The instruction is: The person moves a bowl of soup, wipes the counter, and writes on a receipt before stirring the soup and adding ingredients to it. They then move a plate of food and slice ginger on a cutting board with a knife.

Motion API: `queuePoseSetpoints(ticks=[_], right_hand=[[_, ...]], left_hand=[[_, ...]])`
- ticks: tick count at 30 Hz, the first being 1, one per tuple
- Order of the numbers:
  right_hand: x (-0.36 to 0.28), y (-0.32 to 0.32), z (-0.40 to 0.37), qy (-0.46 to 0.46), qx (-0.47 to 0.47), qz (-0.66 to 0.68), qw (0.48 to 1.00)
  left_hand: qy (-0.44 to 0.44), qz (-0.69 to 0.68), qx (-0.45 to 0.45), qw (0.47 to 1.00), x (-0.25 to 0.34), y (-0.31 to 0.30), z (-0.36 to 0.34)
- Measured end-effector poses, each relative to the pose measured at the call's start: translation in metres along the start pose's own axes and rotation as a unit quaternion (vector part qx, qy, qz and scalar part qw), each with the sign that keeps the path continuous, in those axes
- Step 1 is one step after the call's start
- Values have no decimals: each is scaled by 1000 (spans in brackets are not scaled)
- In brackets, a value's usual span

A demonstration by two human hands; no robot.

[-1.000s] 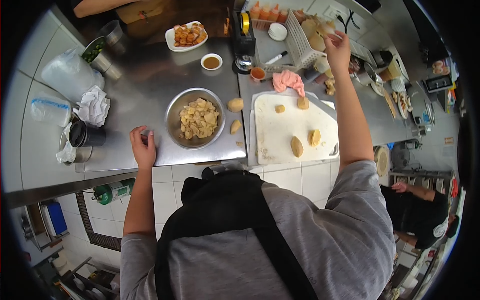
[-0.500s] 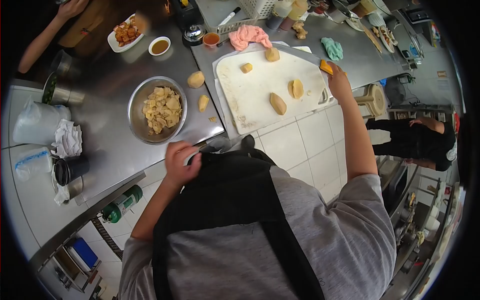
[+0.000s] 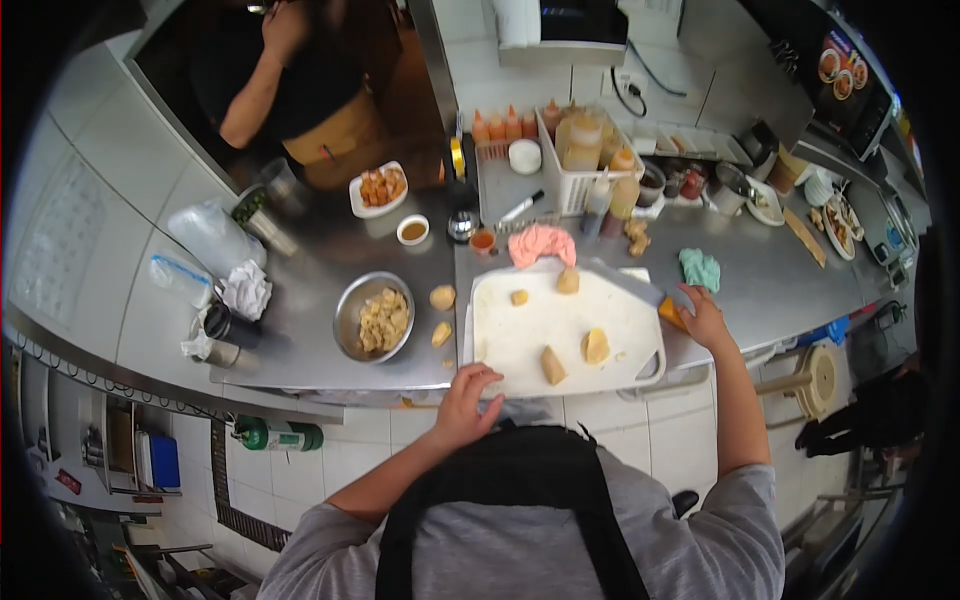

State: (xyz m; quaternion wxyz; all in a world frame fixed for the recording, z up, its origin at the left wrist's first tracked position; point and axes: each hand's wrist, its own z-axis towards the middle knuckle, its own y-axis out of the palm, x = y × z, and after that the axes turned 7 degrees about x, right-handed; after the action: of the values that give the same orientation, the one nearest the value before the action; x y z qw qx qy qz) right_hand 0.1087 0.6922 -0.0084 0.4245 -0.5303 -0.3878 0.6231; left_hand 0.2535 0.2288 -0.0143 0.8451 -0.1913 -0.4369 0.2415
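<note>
My right hand grips the orange handle of a kitchen knife, its wide blade lying across the back right part of the white cutting board. Four-sided lumps aside, several potato pieces rest on that board, some cut flat. My left hand is empty by the board's front left corner, thumb apart from the fingers. To the left, a steel bowl contains chopped potato chunks. Between bowl and board lie a whole potato and a smaller piece.
Behind the board are a pink cloth, a white basket of sauce bottles and a ginger root. A green cloth lies at right. A plate of food and sauce bowl stand farther back. Another person stands beyond.
My view has tilted up toward the back of the counter. My left hand has moved from near my apron to the board's front left corner, its fingers extending. My right hand still holds the knife.
</note>
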Motion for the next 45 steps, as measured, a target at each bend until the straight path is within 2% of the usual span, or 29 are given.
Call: queuePoseSetpoints(ticks=[1, 2, 4, 5, 7, 8, 10, 11, 13, 14, 15, 16, 17, 19, 20, 22, 24, 26, 27, 28, 30, 32, 34, 35, 37, 38, 40, 42, 45], right_hand=[[26, 6, 14, -7, 61, 95, 994], [46, 11, 25, -17, 75, 102, 992], [76, 17, 44, 55, 196, -17, 979], [82, 21, 46, 47, 205, -10, 977], [93, 25, 48, 54, 125, 13, 991], [90, 21, 52, 50, 130, 17, 990], [80, 16, 56, 129, 115, 14, 985], [89, 23, 61, 127, 116, 16, 985], [137, 55, 78, 151, 232, 41, 960], [151, 54, 80, 151, 232, 43, 960], [161, 48, 80, 207, 268, 251, 907], [168, 45, 81, 252, 291, 447, 808], [164, 34, 79, 250, 291, 448, 808], [143, 1, 67, 159, 328, 689, 626], [139, -9, 66, 162, 329, 688, 626], [134, -24, 64, 142, 365, 643, 658], [125, -32, 59, 133, 376, 621, 675], [114, -39, 57, 199, 245, 370, 874], [131, -11, 61, 75, 322, 173, 928], [121, -7, 52, 70, 324, 173, 928], [88, -2, 38, 3, 346, 61, 936], [59, -10, 20, 12, 218, 148, 965], [53, 7, 10, -33, 123, 128, 984], [47, 11, 5, -31, 124, 125, 984], [30, 17, -10, 11, 13, 102, 995], [20, 16, -17, 16, 11, 101, 995], [0, 9, -27, 1, -67, -1, 998], [-2, 21, -33, -39, -42, -80, 995], [2, 36, -29, -68, -8, -106, 992]], left_hand=[[8, 7, 1, 1000, 9, 6, 4], [14, 13, 1, 1000, 19, 11, 6], [-6, 5, -20, 1000, 33, 21, 5], [2, 13, -27, 1000, 41, 23, 6], [13, 25, -30, 999, 52, 26, 7], [12, 34, -35, 999, 56, 26, 8], [13, 47, -37, 998, 62, 26, 10], [1, 50, -32, 998, 65, 27, 10], [-9, 55, -27, 998, 69, 27, 11], [-13, 56, -19, 998, 70, 27, 11], [-16, 56, -12, 998, 71, 27, 11], [-15, 57, -10, 998, 71, 26, 12], [-37, 46, -7, 998, 70, 25, 12], [-60, 34, -5, 998, 71, 27, 13], [-83, 27, -7, 996, 72, 27, 16], [-107, 18, -14, 994, 74, 28, 22], [-80, 9, -18, 997, 77, 32, 29], [-72, 7, -19, 997, 79, 35, 36], [-59, -3, -16, 998, 80, 35, 39], [-48, -12, -12, 999, 80, 34, 42], [-54, -19, 8, 998, 81, 30, 52], [-52, -5, 57, 997, 81, 23, 60], [-52, -9, 78, 996, 82, 19, 64], [-53, -16, 79, 995, 79, 17, 64], [-58, -34, 83, 994, 77, 17, 61], [-59, -37, 78, 994, 74, 19, 59], [-70, -45, 59, 995, 66, 23, 49], [-86, -50, 74, 992, 59, 30, 40], [-130, -72, 104, 983, 37, 43, 20]])
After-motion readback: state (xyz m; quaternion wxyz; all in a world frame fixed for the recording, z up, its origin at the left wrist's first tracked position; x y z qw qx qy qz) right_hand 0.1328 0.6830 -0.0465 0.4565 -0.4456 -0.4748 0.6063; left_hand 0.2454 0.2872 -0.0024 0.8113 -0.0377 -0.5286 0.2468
